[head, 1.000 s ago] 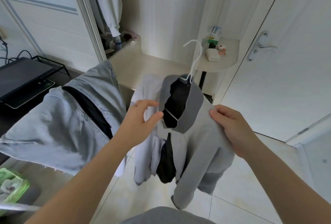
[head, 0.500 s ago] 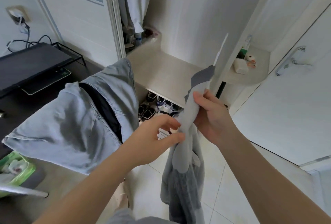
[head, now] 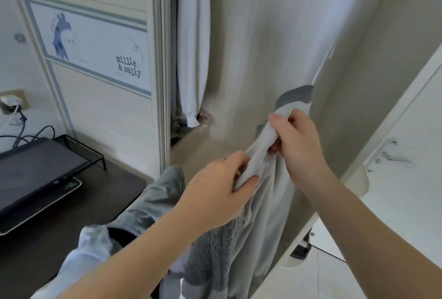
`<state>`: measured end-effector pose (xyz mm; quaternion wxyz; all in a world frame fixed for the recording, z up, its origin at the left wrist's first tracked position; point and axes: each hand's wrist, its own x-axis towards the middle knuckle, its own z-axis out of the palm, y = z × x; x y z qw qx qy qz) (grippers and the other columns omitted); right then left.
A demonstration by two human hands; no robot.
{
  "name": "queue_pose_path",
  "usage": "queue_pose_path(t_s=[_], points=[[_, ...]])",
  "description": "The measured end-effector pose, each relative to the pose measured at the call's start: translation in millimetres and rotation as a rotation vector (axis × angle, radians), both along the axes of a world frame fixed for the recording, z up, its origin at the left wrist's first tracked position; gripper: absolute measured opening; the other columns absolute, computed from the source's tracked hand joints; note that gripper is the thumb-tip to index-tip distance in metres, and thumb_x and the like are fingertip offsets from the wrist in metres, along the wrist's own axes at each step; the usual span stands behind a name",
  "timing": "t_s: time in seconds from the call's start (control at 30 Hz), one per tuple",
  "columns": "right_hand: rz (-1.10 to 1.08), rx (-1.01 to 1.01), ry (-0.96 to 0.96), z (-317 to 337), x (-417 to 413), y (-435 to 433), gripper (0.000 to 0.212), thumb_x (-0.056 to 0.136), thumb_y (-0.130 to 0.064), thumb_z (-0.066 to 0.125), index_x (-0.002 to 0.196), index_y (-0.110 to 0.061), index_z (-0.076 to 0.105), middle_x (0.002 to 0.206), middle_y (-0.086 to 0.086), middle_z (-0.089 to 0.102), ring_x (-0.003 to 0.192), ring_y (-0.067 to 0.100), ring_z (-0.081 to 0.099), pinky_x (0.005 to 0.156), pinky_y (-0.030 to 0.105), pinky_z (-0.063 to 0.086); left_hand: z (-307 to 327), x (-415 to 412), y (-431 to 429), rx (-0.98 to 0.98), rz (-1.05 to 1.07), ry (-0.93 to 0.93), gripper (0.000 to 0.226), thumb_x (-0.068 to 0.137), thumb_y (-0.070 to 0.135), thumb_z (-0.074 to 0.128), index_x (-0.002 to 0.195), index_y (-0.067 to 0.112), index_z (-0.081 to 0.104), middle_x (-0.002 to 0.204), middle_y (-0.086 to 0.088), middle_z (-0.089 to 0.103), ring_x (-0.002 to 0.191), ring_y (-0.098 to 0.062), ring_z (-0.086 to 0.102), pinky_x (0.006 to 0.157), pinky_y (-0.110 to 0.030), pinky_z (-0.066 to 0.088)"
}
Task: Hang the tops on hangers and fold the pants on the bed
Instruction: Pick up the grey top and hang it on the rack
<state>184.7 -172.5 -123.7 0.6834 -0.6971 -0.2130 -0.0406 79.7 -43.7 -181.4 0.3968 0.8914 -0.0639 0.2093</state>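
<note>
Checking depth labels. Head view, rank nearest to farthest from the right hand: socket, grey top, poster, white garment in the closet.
1. grey top: gripped in the right hand.
2. white garment: hanging in the closet, up and left.
3. poster: on the closet door, farther left.
4. socket: on the wall, far left edge.

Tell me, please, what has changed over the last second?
The left hand, open before, now grips the grey top below the right hand; the top, spread out earlier, is bunched. The right hand still holds it; the jeans stay over the left forearm.
</note>
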Motion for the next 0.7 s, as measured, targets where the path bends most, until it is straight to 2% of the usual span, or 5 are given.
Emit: queue_pose_path(t_s=[0.17,0.3,0.43,0.6,0.7], points=[[0.001,0.022,-0.097,59.2,47.2,46.1,0.031,0.093,-0.024,0.059,0.072,-0.016,0.037,0.051,-0.003,0.049,0.048,0.018,0.046,0.046,0.031,0.040,62.7,50.1,57.1,0.114,-0.063,-0.086,0.015,0.096,0.037,0.057,0.098,0.022,0.055,0.075,0.005,0.059,0.067,-0.014,0.058,0.066,-0.044,0.051],[-0.020,0.020,-0.193,114.0,83.2,77.5,0.032,0.096,-0.017,0.057,0.072,-0.016,0.035,0.050,-0.005,0.049,0.045,0.016,0.045,0.043,0.026,0.039,113.7,89.1,87.0,0.192,-0.056,-0.168,0.014,0.096,0.040,0.056,0.095,0.026,0.054,0.077,0.005,0.061,0.069,-0.014,0.059,0.067,-0.044,0.052],[-0.010,0.015,-0.321,170.6,122.0,100.4,0.034,0.096,-0.018,0.058,0.070,-0.015,0.035,0.051,-0.001,0.047,0.045,0.016,0.044,0.042,0.024,0.039,162.7,133.6,110.6,0.261,-0.036,-0.251,0.017,0.095,0.044,0.056,0.088,0.031,0.048,0.071,0.009,0.058,0.064,-0.011,0.057,0.064,-0.041,0.052],[0.025,-0.016,-0.450,230.0,180.1,119.5,0.036,0.096,-0.016,0.057,0.068,-0.017,0.035,0.049,-0.005,0.045,0.043,0.012,0.042,0.041,0.022,0.038,216.0,195.9,125.2,0.377,0.022,-0.332,0.022,0.094,0.045,0.057,0.090,0.027,0.046,0.075,0.007,0.058,0.072,-0.017,0.059,0.069,-0.042,0.052],[0.029,-0.023,-0.504,265.2,219.2,126.3,0.035,0.096,-0.014,0.056,0.069,-0.016,0.033,0.049,-0.006,0.043,0.042,0.012,0.042,0.041,0.021,0.037,249.7,237.6,128.2,0.439,0.068,-0.389,0.027,0.094,0.045,0.057,0.083,0.026,0.040,0.068,0.007,0.054,0.067,-0.013,0.056,0.065,-0.039,0.051]])
